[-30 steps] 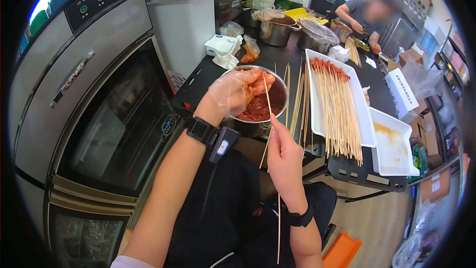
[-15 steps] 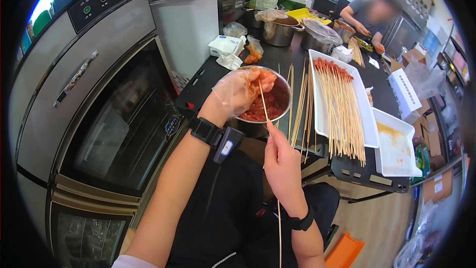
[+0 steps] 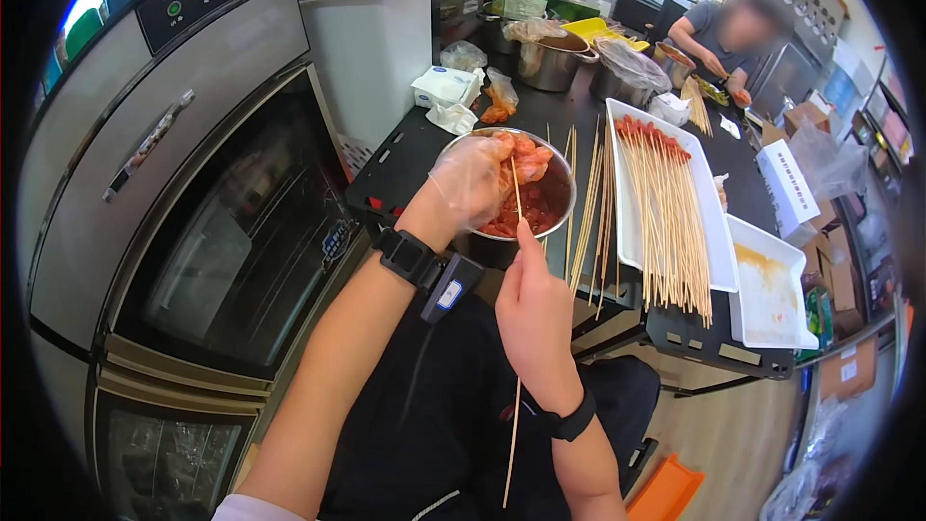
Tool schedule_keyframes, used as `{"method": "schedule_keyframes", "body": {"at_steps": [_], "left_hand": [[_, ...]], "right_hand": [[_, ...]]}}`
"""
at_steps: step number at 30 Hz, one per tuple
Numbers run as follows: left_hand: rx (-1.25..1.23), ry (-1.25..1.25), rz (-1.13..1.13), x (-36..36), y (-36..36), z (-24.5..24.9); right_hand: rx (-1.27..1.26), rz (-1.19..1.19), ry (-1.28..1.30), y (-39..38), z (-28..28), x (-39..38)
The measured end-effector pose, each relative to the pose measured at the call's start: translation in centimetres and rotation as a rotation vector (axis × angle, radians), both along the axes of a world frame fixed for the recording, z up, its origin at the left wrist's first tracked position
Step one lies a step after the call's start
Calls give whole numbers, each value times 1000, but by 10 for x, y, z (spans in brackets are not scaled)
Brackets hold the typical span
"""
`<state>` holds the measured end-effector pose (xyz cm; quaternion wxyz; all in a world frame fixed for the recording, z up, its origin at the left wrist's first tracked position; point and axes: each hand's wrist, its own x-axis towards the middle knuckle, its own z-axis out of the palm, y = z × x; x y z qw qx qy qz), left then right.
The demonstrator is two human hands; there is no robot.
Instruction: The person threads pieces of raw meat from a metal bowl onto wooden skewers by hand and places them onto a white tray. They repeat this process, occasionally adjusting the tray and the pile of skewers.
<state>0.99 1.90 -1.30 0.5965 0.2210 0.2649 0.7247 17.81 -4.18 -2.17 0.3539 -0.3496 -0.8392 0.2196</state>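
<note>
Okay, we had the left hand (image 3: 468, 178), in a clear plastic glove, over the steel bowl (image 3: 567, 207), with its fingers closed on a clump of red meat (image 3: 529, 156). Our bare right hand (image 3: 535, 314) was below the bowl's rim, thumb and fingers clamped together on a bamboo skewer (image 3: 516, 188). Its upper end reached the clump; its lower end slanted down over our lap. We couldn't tell if the tip was in the meat.

Bowl sat at the near edge of the black table (image 3: 391, 159), toward the near left corner, with loose meat pieces (image 3: 521, 214) inside. Just right of it, we had bare sticks (image 3: 586, 222) side by side, some ends past the near edge. Next, a long white tray (image 3: 627, 232) with loaded skewers (image 3: 670, 222): meat at the far end, sticks out over the near rim. Stained shallow tray (image 3: 769, 291) was beside it, at the near right corner.

Behind the bowl, along the left edge: tissue box (image 3: 447, 87), crumpled tissue (image 3: 451, 119), stained plastic bag (image 3: 500, 101). Farther back, we saw a steel pot (image 3: 548, 68) and a co-worker (image 3: 712, 39) at the far right end.
</note>
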Motion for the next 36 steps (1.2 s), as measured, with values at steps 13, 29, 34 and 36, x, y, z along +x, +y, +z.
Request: {"method": "schedule_keyframes", "body": {"at_steps": [13, 29, 34, 36], "left_hand": [[52, -130, -104, -6, 3, -9], [-22, -195, -224, 12, -3, 6], [-13, -133, 184, 7, 2, 4], [-24, -140, 262, 10, 2, 8]], "right_hand": [[278, -16, -184, 8, 2, -11], [136, -108, -106, 19, 12, -16], [-138, 49, 9, -14, 9, 33], [-291, 25, 33, -39, 10, 59]]}}
